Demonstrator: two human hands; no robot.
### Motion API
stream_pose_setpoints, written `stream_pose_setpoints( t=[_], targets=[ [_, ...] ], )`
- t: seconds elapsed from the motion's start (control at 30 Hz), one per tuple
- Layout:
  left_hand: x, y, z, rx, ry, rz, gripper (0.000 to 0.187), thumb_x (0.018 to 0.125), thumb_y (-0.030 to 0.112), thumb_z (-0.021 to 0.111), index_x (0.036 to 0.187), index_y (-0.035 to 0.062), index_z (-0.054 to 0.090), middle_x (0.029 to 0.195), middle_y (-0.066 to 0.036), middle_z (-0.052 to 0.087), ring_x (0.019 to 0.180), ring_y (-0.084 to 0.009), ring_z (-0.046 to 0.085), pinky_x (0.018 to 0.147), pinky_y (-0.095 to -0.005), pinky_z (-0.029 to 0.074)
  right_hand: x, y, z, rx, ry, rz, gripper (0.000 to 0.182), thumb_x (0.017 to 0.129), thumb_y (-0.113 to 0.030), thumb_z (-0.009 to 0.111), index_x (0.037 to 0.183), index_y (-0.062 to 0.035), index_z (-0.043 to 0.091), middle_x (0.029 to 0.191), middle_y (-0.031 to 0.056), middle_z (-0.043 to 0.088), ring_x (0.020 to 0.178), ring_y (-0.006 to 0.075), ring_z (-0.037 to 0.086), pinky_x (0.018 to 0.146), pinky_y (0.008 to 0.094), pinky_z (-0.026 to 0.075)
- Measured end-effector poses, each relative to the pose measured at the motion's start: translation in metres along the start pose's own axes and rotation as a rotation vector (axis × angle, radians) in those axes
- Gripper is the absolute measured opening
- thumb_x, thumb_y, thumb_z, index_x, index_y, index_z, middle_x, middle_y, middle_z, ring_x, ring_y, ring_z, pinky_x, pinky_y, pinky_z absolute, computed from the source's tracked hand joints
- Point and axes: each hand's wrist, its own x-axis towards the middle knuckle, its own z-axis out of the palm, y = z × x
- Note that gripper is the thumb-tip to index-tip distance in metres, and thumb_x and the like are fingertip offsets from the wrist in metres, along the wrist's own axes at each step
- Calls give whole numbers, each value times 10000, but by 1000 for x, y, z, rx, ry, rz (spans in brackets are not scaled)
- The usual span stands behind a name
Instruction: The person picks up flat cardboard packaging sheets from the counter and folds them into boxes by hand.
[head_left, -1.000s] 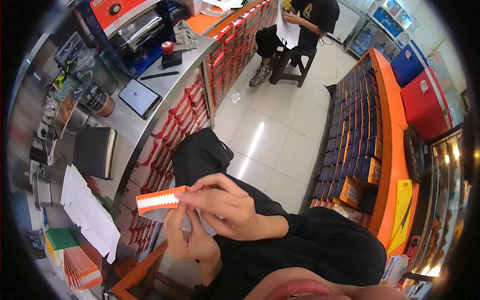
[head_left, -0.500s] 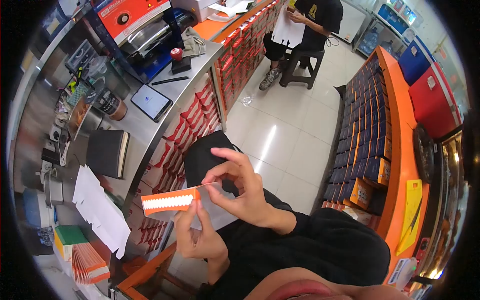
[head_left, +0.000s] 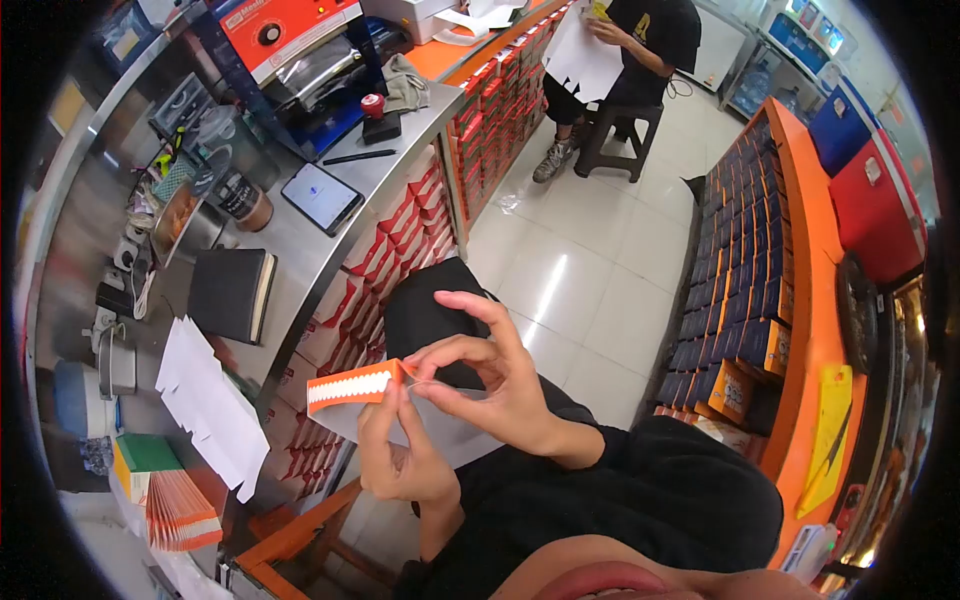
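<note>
The orange paper piece [head_left: 350, 388], banded in white scallops, is up off the table [head_left: 290, 262], its corner seemingly being worked: the left hand [head_left: 405, 465] pinches its lower edge, the right hand [head_left: 505, 385] nips the corner flap, thumb to forefinger; such thin stock calls for light, steady pressure

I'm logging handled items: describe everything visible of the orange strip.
The orange strip looks like paper or thin card, with a white, scallop-edged band along it. Held in mid-air, it seems folded near its right end. The left hand pinches it there; the right hand has its fingertips at that end, their grip unclear.
</note>
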Motion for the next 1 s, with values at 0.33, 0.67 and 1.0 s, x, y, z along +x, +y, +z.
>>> stream_pose_setpoints(
  t=[0.33,0.67,1.0],
  targets=[
    [8,-9,-27,-339,-112,-255,286,806,-160,622,1084,-101,646,863,-161,694,795,-194,675,734,-269,530,-3,2,1,-143,-84,-44,787,787,68,735,1411,21,256,900,115,688,1052,261,649,958,381,478],
    [9,2,-33,-548,-154,-415,179,831,-75,692,1005,-43,665,944,-98,701,860,-143,672,795,-284,545,-3,-14,20,-146,35,47,689,781,85,728,1340,27,330,867,105,680,958,227,661,968,368,457],
    [55,-52,-2,-599,-65,-148,164,823,-19,720,981,-18,674,976,-108,713,932,-144,668,851,-282,527,31,62,11,32,-14,-40,659,834,70,695,1348,-98,318,865,76,683,856,143,661,771,262,508]
  ],
)
